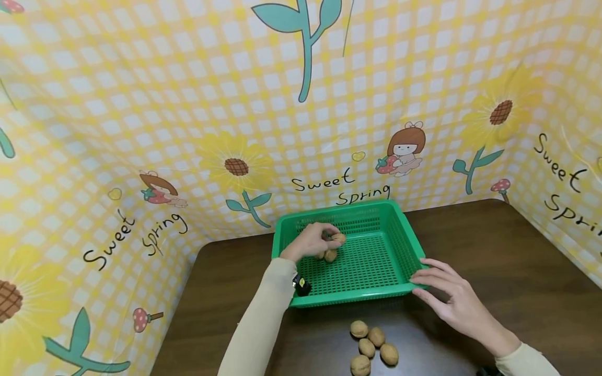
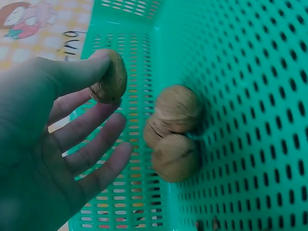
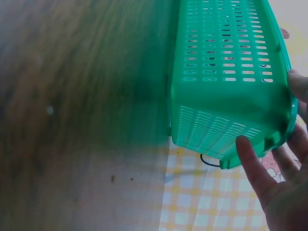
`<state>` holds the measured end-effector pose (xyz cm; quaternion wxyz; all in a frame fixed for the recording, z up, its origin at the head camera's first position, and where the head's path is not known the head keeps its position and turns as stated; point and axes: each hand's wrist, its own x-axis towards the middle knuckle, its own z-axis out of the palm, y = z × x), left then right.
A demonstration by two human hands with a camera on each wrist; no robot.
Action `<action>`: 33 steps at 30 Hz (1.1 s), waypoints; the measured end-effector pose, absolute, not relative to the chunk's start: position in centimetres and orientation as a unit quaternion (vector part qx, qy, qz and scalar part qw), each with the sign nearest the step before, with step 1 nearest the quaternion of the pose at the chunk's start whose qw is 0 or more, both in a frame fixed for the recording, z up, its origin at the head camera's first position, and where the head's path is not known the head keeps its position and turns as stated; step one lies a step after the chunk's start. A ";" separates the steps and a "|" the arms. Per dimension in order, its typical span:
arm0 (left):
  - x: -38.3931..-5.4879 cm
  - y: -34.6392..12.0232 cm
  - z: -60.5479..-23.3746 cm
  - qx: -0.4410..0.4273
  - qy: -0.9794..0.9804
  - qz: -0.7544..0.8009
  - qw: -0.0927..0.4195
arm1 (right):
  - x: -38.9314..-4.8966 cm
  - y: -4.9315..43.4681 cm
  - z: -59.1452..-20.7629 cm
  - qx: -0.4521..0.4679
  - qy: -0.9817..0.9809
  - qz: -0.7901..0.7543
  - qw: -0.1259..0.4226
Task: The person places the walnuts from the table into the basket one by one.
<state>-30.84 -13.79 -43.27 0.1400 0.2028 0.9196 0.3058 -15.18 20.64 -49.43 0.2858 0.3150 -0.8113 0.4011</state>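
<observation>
Where the brown table extends to the left of the green basket, it borders a yellow-checked cloth that also rises behind the basket, printed with sunflowers and the words "Sweet Spring". A pale sleeve passes over the basket's near left corner, with a small black device at the wrist, and leads to the left hand, which is inside the basket. Thumb and fingers pinch a single walnut above the basket's floor; the ring and little fingers stand away from it. Beneath this hand, three further walnuts lie clustered in the basket, close to its perforated wall. On the table in front of the basket, five loose walnuts form a small group, roughly in line with the basket's middle. At the basket's near right corner is the right hand, its fingers relaxed and slightly parted, with fingertips touching the rim. Farther right of the basket, the table continues toward another printed stretch of the cloth.
</observation>
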 end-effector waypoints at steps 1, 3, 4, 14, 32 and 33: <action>-30.8 -13.7 -43.4 0.203 0.920 0.303 0.142 | -15.1 20.7 -49.4 0.316 -0.810 0.402 0.287; -30.8 -13.4 -43.6 0.201 0.924 0.293 0.144 | -15.1 20.7 -49.4 0.317 -0.808 0.401 0.292; -30.7 -13.3 -43.7 0.201 0.925 0.289 0.143 | -15.1 20.7 -49.4 0.319 -0.807 0.401 0.294; -30.2 -12.7 -44.3 0.208 0.922 0.283 0.162 | -15.2 20.9 -49.6 0.320 -0.804 0.405 0.294; -30.3 -12.9 -44.6 0.222 0.933 0.222 0.175 | -15.1 20.7 -49.8 0.319 -0.806 0.404 0.293; -30.3 -13.0 -44.4 0.216 0.934 0.224 0.175 | -15.2 20.7 -49.8 0.319 -0.806 0.404 0.293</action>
